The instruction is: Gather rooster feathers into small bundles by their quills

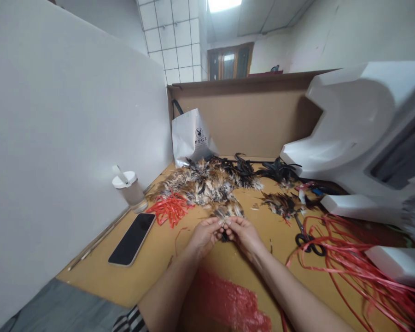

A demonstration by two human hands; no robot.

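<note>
My left hand (207, 234) and my right hand (241, 233) meet at the middle of the tan tabletop, fingers pinched together around a small bunch of feathers (225, 236), whose dark ends show below the fingertips. Just beyond them lies a big pile of brown, white and black feathers (207, 184). Cut red strips (171, 208) lie in a heap at the pile's left front. Smaller feather clumps, one black (279, 171) and one brown (282, 203), rest to the right. Black-handled scissors (310, 243) lie near long red ribbons (359, 263).
A phone (132, 240) and a lidded cup (130, 190) stand or lie at the left. Behind the pile is a white bag (193, 136) against a cardboard wall (248, 120). White foam (359, 124) stands at the right. Red material (233, 304) lies between my forearms.
</note>
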